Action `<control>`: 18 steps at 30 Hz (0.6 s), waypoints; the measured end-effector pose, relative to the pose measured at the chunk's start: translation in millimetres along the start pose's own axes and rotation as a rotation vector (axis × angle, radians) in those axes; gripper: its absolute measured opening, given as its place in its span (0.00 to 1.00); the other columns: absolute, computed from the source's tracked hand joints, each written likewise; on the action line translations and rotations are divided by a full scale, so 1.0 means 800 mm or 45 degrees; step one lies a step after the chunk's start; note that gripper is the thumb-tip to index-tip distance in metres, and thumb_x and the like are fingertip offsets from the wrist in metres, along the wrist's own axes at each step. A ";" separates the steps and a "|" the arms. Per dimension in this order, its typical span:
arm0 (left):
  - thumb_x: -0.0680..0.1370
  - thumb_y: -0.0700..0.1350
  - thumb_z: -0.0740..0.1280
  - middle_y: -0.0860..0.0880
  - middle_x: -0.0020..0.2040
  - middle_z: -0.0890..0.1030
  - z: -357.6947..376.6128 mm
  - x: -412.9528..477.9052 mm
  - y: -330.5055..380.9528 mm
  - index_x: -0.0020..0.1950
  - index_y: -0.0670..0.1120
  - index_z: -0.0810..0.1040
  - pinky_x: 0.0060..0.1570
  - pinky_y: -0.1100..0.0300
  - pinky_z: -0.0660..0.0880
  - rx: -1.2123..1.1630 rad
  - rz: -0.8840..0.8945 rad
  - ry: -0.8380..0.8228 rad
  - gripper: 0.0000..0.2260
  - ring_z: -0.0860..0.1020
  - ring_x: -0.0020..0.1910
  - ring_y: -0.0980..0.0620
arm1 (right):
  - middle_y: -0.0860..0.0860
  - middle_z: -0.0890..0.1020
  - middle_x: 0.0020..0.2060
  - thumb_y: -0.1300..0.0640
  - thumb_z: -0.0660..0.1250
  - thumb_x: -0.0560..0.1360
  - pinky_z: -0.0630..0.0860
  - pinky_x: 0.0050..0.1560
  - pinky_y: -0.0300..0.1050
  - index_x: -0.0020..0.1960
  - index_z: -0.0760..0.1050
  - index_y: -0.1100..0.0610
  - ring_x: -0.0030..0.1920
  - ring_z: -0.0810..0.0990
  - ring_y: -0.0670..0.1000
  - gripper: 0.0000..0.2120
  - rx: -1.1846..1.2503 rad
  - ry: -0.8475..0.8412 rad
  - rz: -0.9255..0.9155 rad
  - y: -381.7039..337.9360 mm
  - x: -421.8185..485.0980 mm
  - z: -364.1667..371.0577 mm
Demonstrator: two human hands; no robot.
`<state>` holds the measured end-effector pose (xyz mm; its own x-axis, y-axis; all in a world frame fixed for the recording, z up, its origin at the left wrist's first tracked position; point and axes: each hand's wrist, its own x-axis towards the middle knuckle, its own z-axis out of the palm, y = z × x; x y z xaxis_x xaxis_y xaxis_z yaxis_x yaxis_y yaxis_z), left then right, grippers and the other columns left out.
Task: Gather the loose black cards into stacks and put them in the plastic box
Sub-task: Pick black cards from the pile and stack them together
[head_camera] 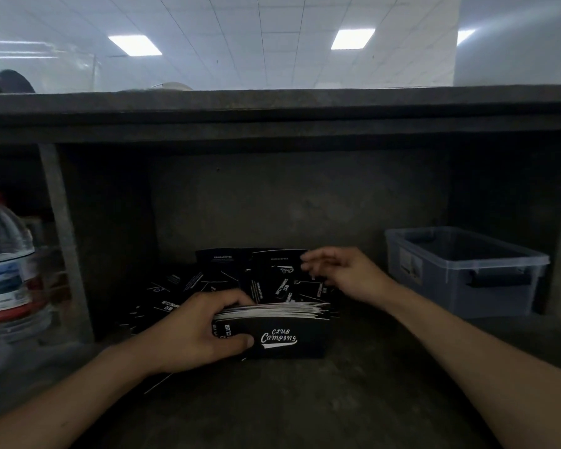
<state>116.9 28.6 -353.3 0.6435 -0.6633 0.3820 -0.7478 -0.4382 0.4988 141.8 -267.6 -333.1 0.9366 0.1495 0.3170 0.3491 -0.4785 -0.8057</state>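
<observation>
Overhead I see a white tiled ceiling [272, 34] with lit light panels [352, 38], and everything below it is dim. Across the whole view runs a thick grey slab [272, 108], forming a roof over a dark recess. From my feed, the desk [305, 400] is the rough grey floor of that recess, running from the near edge to the back wall.

On the right, towards the far side, stands the plastic box [460, 286]. It is clear, lidless and upright, and I can make out nothing inside it. At the far left, beyond a grey upright, a large water bottle [4, 260] with a red cap stands blurred.

In the middle of the desk, against the back wall, the loose black cards [214, 273] lie in an untidy heap, some leaning upright, with white print on them. Just in front of the heap is the stack [282, 338], held on edge with its white edges up and the words "Club Camping" facing me.

The left hand [191, 332] grips the left end of that stack, fingers over the top and thumb across the front. The right hand [344, 270] hovers over the right part of the heap, well apart from the box, its fingers loose, spread and holding nothing. They are blurred, so I cannot tell whether they touch a card.
</observation>
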 end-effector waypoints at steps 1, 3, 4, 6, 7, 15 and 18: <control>0.74 0.50 0.75 0.56 0.49 0.84 0.000 0.000 0.000 0.54 0.58 0.78 0.47 0.59 0.81 -0.013 0.001 0.002 0.12 0.84 0.47 0.55 | 0.54 0.80 0.64 0.62 0.63 0.81 0.75 0.63 0.41 0.68 0.75 0.52 0.61 0.80 0.52 0.17 -0.258 0.040 -0.085 0.007 0.003 0.002; 0.74 0.50 0.75 0.56 0.48 0.84 0.000 0.000 -0.001 0.53 0.57 0.78 0.45 0.60 0.80 -0.017 0.002 0.007 0.11 0.84 0.46 0.55 | 0.52 0.70 0.73 0.60 0.63 0.82 0.61 0.72 0.37 0.76 0.66 0.50 0.73 0.68 0.51 0.23 -0.644 -0.121 -0.146 0.019 0.006 0.010; 0.73 0.51 0.75 0.56 0.47 0.84 0.001 -0.001 -0.001 0.53 0.57 0.78 0.44 0.60 0.80 -0.006 0.004 0.013 0.11 0.84 0.45 0.55 | 0.52 0.67 0.75 0.57 0.62 0.82 0.57 0.72 0.35 0.77 0.64 0.49 0.75 0.64 0.50 0.24 -0.740 -0.217 -0.106 0.023 0.008 0.014; 0.73 0.51 0.75 0.57 0.47 0.84 0.001 0.000 -0.001 0.52 0.57 0.78 0.43 0.62 0.79 0.025 0.013 0.031 0.11 0.84 0.45 0.56 | 0.52 0.70 0.74 0.48 0.60 0.82 0.62 0.72 0.41 0.75 0.68 0.48 0.74 0.66 0.52 0.21 -0.916 -0.287 -0.001 0.026 0.010 0.014; 0.73 0.52 0.75 0.57 0.47 0.84 0.001 0.000 -0.001 0.52 0.57 0.78 0.43 0.63 0.79 0.035 0.018 0.037 0.11 0.84 0.44 0.57 | 0.51 0.76 0.68 0.43 0.59 0.81 0.67 0.68 0.44 0.69 0.74 0.47 0.69 0.72 0.53 0.19 -1.028 -0.244 0.022 0.026 0.011 0.011; 0.73 0.49 0.76 0.56 0.47 0.85 0.001 0.001 0.000 0.52 0.54 0.78 0.44 0.61 0.80 0.013 0.004 0.023 0.10 0.84 0.45 0.55 | 0.47 0.81 0.43 0.37 0.73 0.69 0.68 0.43 0.40 0.49 0.79 0.49 0.46 0.79 0.49 0.17 -1.049 0.073 0.030 0.022 0.009 -0.005; 0.74 0.48 0.76 0.55 0.47 0.85 0.001 0.000 0.002 0.53 0.53 0.79 0.45 0.60 0.81 -0.001 -0.015 0.012 0.11 0.84 0.45 0.55 | 0.46 0.80 0.44 0.45 0.78 0.67 0.71 0.46 0.38 0.51 0.80 0.50 0.49 0.80 0.48 0.16 -0.856 0.065 0.170 0.022 0.011 -0.001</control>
<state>115.7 27.5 -352.8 0.6538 -0.6523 0.3835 -0.7400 -0.4452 0.5042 156.3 -275.8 -344.3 0.9618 0.0184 0.2731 0.1196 -0.9257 -0.3589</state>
